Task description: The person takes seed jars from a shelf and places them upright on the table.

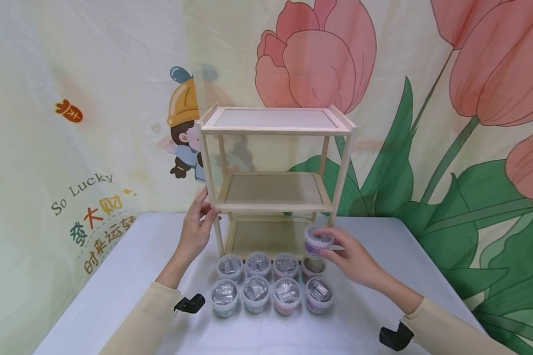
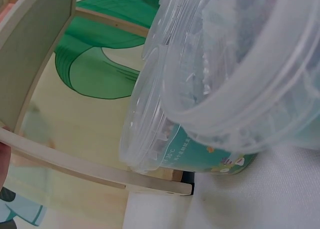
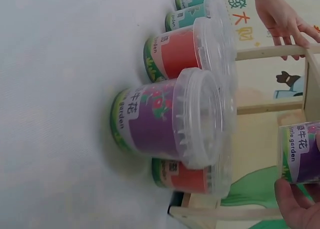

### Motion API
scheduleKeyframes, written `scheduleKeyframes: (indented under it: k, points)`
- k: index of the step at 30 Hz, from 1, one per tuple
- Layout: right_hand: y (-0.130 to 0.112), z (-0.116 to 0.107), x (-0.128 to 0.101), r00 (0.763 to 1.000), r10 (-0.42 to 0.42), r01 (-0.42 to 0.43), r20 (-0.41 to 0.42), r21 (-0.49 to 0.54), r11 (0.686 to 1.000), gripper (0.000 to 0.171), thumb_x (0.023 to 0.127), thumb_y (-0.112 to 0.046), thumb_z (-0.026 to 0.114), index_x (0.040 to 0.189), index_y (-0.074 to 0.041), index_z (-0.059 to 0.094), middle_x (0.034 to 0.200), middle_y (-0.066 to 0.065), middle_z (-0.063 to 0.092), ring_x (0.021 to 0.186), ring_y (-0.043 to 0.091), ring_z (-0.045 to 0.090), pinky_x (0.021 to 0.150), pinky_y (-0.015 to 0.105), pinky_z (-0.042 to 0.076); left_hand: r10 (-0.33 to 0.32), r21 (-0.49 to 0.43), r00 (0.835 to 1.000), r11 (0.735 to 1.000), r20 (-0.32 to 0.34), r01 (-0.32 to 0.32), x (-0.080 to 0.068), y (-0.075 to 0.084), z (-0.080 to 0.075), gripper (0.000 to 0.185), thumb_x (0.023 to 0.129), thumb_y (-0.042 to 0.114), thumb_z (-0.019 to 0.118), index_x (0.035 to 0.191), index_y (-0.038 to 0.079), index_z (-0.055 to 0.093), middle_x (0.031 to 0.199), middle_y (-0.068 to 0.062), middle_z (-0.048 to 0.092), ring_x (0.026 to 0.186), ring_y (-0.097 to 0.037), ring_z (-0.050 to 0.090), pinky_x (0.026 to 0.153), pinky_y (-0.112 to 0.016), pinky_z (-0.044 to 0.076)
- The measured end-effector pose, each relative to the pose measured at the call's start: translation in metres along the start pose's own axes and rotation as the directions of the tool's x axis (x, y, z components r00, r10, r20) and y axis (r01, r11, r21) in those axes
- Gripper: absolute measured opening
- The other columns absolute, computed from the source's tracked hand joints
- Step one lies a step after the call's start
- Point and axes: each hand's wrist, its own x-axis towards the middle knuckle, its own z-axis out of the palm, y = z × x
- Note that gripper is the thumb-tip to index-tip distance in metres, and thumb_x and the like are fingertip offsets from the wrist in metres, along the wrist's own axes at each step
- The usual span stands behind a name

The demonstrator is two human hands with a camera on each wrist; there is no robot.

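Clear-lidded purple tub (image 1: 318, 241) was pinched by the right hand (image 1: 352, 259), fingers around its rim, at 3 o'clock of the wooden shelf (image 1: 273, 182); likely light, slick plastic. Left hand (image 1: 197, 228) gripped the shelf's post.

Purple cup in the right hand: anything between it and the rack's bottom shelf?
Nothing visible. The right hand holds the purple cup at the open front of the bottom shelf; the other cups sit lower.
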Motion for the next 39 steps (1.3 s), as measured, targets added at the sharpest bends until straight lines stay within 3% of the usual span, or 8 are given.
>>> scheduleKeyframes:
  k: [8, 17, 23, 30, 33, 37, 39]
  points:
    - [0.005, -0.017, -0.029, 0.999, 0.025, -0.025, -0.023, 0.021, 0.999, 0.046, 0.100, 0.001, 0.072, 0.142, -0.014, 0.062, 0.138, 0.015, 0.057, 0.125, 0.034, 0.060, 0.094, 0.033, 0.062, 0.007, -0.010, 1.000, 1.000, 0.008, -0.007, 0.000, 0.008, -0.002, 0.066, 0.105, -0.002, 0.062, 0.165, 0.006, 0.035, 0.109, -0.029, 0.061, 0.102, -0.052, 0.067, 0.083, -0.008, 0.053]
    - [0.011, -0.028, -0.054, 0.994, -0.068, 0.068, -0.081, -0.004, 0.998, 0.046, 0.097, 0.004, 0.073, 0.140, -0.010, 0.062, 0.135, 0.013, 0.058, 0.120, 0.001, 0.057, 0.091, 0.023, 0.061, -0.014, 0.013, 1.000, 1.000, 0.012, 0.014, -0.001, 0.009, -0.004, 0.067, 0.106, -0.001, 0.061, 0.166, 0.009, 0.034, 0.110, -0.028, 0.060, 0.103, -0.049, 0.067, 0.085, -0.007, 0.052]
    - [0.020, -0.032, -0.072, 0.994, -0.060, 0.057, -0.093, -0.037, 0.998, 0.048, 0.096, 0.005, 0.073, 0.139, -0.013, 0.063, 0.134, 0.010, 0.058, 0.120, -0.003, 0.055, 0.089, 0.023, 0.061, -0.017, 0.010, 1.000, 1.000, 0.017, 0.017, 0.000, 0.009, -0.003, 0.067, 0.106, -0.001, 0.061, 0.166, 0.010, 0.034, 0.112, -0.029, 0.060, 0.103, -0.048, 0.067, 0.084, -0.007, 0.052]
    - [0.033, -0.031, -0.089, 0.991, -0.100, 0.096, -0.090, -0.050, 0.994, 0.051, 0.093, 0.010, 0.074, 0.139, -0.010, 0.063, 0.133, 0.011, 0.057, 0.120, -0.004, 0.054, 0.086, 0.023, 0.062, -0.021, 0.027, 1.000, 0.999, 0.016, 0.020, 0.001, 0.008, -0.003, 0.067, 0.106, 0.001, 0.061, 0.166, 0.011, 0.034, 0.111, -0.027, 0.061, 0.103, -0.048, 0.068, 0.085, -0.008, 0.051]
    - [0.038, -0.028, -0.095, 0.992, -0.101, 0.098, -0.078, -0.043, 0.994, 0.051, 0.094, 0.010, 0.073, 0.140, -0.010, 0.063, 0.131, 0.010, 0.057, 0.120, -0.004, 0.054, 0.085, 0.024, 0.063, -0.003, 0.029, 1.000, 1.000, 0.014, 0.003, 0.000, 0.009, -0.003, 0.066, 0.106, -0.001, 0.061, 0.166, 0.008, 0.034, 0.108, -0.026, 0.061, 0.098, -0.022, 0.070, 0.085, -0.010, 0.054]
    - [0.044, -0.023, -0.101, 0.991, -0.116, 0.114, -0.073, -0.039, 0.993, 0.053, 0.092, 0.011, 0.074, 0.140, -0.010, 0.063, 0.131, 0.010, 0.057, 0.120, -0.004, 0.055, 0.083, 0.026, 0.064, 0.008, 0.034, 1.000, 0.999, 0.013, -0.008, 0.001, 0.005, -0.003, 0.066, 0.105, -0.003, 0.061, 0.165, 0.004, 0.034, 0.107, -0.026, 0.061, 0.092, 0.009, 0.058, 0.084, -0.010, 0.055]
    - [0.047, -0.021, -0.104, 0.989, -0.126, 0.124, -0.075, -0.038, 0.992, 0.053, 0.092, 0.011, 0.075, 0.140, -0.010, 0.063, 0.131, 0.010, 0.058, 0.121, -0.003, 0.055, 0.083, 0.028, 0.064, 0.005, 0.036, 1.000, 0.999, 0.010, -0.005, 0.003, -0.004, -0.002, 0.066, 0.105, -0.002, 0.061, 0.165, 0.005, 0.034, 0.107, -0.026, 0.061, 0.092, 0.007, 0.059, 0.084, -0.009, 0.054]
